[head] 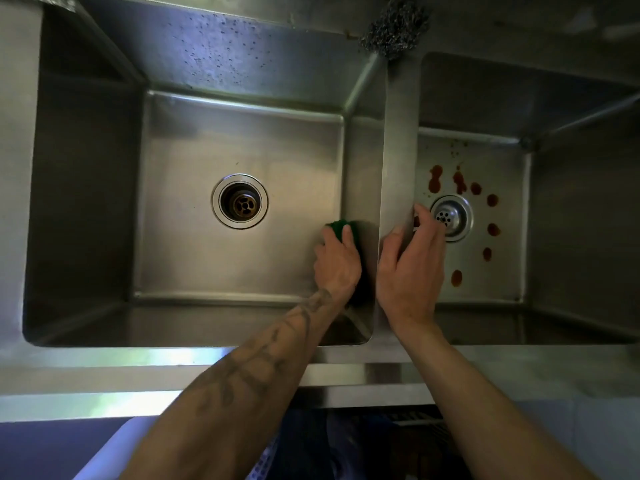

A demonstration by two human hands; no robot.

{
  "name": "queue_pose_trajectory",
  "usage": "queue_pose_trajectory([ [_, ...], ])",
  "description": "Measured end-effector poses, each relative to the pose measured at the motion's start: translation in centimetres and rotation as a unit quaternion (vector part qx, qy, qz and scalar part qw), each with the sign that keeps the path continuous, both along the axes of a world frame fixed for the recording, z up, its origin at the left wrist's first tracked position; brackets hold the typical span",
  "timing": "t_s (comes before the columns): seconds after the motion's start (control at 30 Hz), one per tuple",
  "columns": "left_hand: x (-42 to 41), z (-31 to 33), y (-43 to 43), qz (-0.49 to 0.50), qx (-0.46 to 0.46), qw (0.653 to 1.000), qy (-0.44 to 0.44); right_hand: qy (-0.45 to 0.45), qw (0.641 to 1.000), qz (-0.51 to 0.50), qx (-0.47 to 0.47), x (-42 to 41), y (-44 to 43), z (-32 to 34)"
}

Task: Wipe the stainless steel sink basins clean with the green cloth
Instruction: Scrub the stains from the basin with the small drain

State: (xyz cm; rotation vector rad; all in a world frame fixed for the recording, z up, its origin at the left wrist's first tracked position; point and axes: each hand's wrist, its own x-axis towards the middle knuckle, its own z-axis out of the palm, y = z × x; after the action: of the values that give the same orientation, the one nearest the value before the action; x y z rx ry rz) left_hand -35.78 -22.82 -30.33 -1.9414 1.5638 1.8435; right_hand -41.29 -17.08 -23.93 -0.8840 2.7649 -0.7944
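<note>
Item 1. Left-hand stainless steel sink basin (194, 140), rectangular and deep, with an open round drain (239, 201) at its centre showing a brownish crosspiece. Dark specks dotted the back wall at 12 o'clock.

Item 2. Dark green cloth (341, 226), at 4 o'clock from that drain, pressed against the basin's right wall near the floor. The left hand (337, 259) gripped it, fingers curled over its top edge; the forearm (249, 375) was tattooed.

Item 3. Flat steel divider (400, 133) between the basins. The right hand (412, 268) rested on it, fingers relaxed and draped over the edge towards the right basin, holding nothing.

Item 4. Right-hand stainless steel sink basin (505, 258), with a perforated round strainer (452, 218). Reddish-brown blotches (435, 178) ringed the strainer from 11 o'clock round to 6 o'clock.

Item 5. Grey steel-wool scourer (394, 27), on the back rim at the divider's 12 o'clock end.
</note>
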Motion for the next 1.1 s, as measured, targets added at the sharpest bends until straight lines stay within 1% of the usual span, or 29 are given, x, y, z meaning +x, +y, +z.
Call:
queue_pose_trajectory([
  [0.03,-0.2,0.3,-0.3,-0.005,-0.019,1.0,0.013,0.002,1.0,0.001,0.001,0.0,0.0,0.0],
  [0.1,-0.2,1.5,-0.6,0.009,-0.097,0.991,0.087,0.002,1.0,0.0,0.001,0.0,0.0,0.0],
  [0.13,-0.3,2.0,-0.5,0.023,-0.127,0.984,0.123,0.001,1.0,-0.001,0.0,0.0,0.0,0.1],
  [0.17,-0.3,2.3,-0.5,0.034,-0.145,0.979,0.142,0.0,1.0,-0.002,0.0,0.0,0.0,0.1],
  [0.2,-0.3,2.2,-0.5,0.045,-0.153,0.977,0.144,0.002,1.0,-0.001,0.0,0.1,0.0,0.1],
  [0.23,-0.5,1.8,-0.5,0.052,-0.141,0.98,0.128,0.005,1.0,0.001,0.001,0.1,0.0,0.1],
  [0.33,-0.9,-0.5,-1.1,0.025,-0.049,0.998,0.04,0.006,1.0,0.0,0.004,0.0,-0.1,0.1],
  [0.37,-0.8,-0.8,-1.3,0.004,-0.042,0.999,0.022,0.004,1.0,-0.001,0.003,0.0,0.0,0.1],
  [0.4,-0.8,-0.8,-1.5,-0.01,-0.059,0.998,0.026,0.003,1.0,-0.002,0.004,0.0,0.0,0.2],
  [0.5,-1.0,0.6,-1.9,-0.012,-0.16,0.981,0.107,0.003,1.0,-0.002,0.006,0.0,0.0,0.2],
  [0.57,-1.2,0.8,-2.0,0.005,-0.179,0.975,0.131,0.001,1.0,-0.001,0.006,0.1,0.0,0.2],
  [0.63,-1.2,-0.6,-1.9,0.007,-0.15,0.982,0.114,0.004,1.0,0.0,0.007,0.1,0.0,0.1],
  [0.7,-1.0,-2.0,-1.8,-0.016,-0.083,0.995,0.06,0.007,1.0,0.001,0.009,0.1,0.0,0.1],
  [0.77,-0.9,-2.8,-1.8,-0.035,-0.024,0.999,0.005,0.009,1.0,0.002,0.013,0.0,0.1,0.1],
  [0.8,-1.0,-2.8,-2.1,-0.043,-0.025,0.999,-0.001,0.009,1.0,0.0,0.015,0.0,0.0,0.2],
  [0.87,-1.6,-2.0,-3.0,-0.045,-0.079,0.995,0.033,0.011,1.0,-0.005,0.016,0.1,-0.1,0.2],
  [0.93,-2.2,-0.8,-3.9,-0.022,-0.144,0.985,0.097,0.01,1.0,-0.004,0.016,0.2,-0.1,0.1],
  [0.97,-2.4,-0.2,-4.0,-0.007,-0.162,0.979,0.124,0.01,1.0,-0.003,0.019,0.2,-0.1,0.0],
  [1.03,-2.4,0.0,-3.4,0.004,-0.18,0.974,0.14,0.01,1.0,-0.003,0.025,0.1,0.0,0.0],
  [1.1,-1.8,-1.8,-2.6,0.006,-0.154,0.981,0.122,0.004,1.0,-0.005,0.025,0.1,0.0,0.1],
])
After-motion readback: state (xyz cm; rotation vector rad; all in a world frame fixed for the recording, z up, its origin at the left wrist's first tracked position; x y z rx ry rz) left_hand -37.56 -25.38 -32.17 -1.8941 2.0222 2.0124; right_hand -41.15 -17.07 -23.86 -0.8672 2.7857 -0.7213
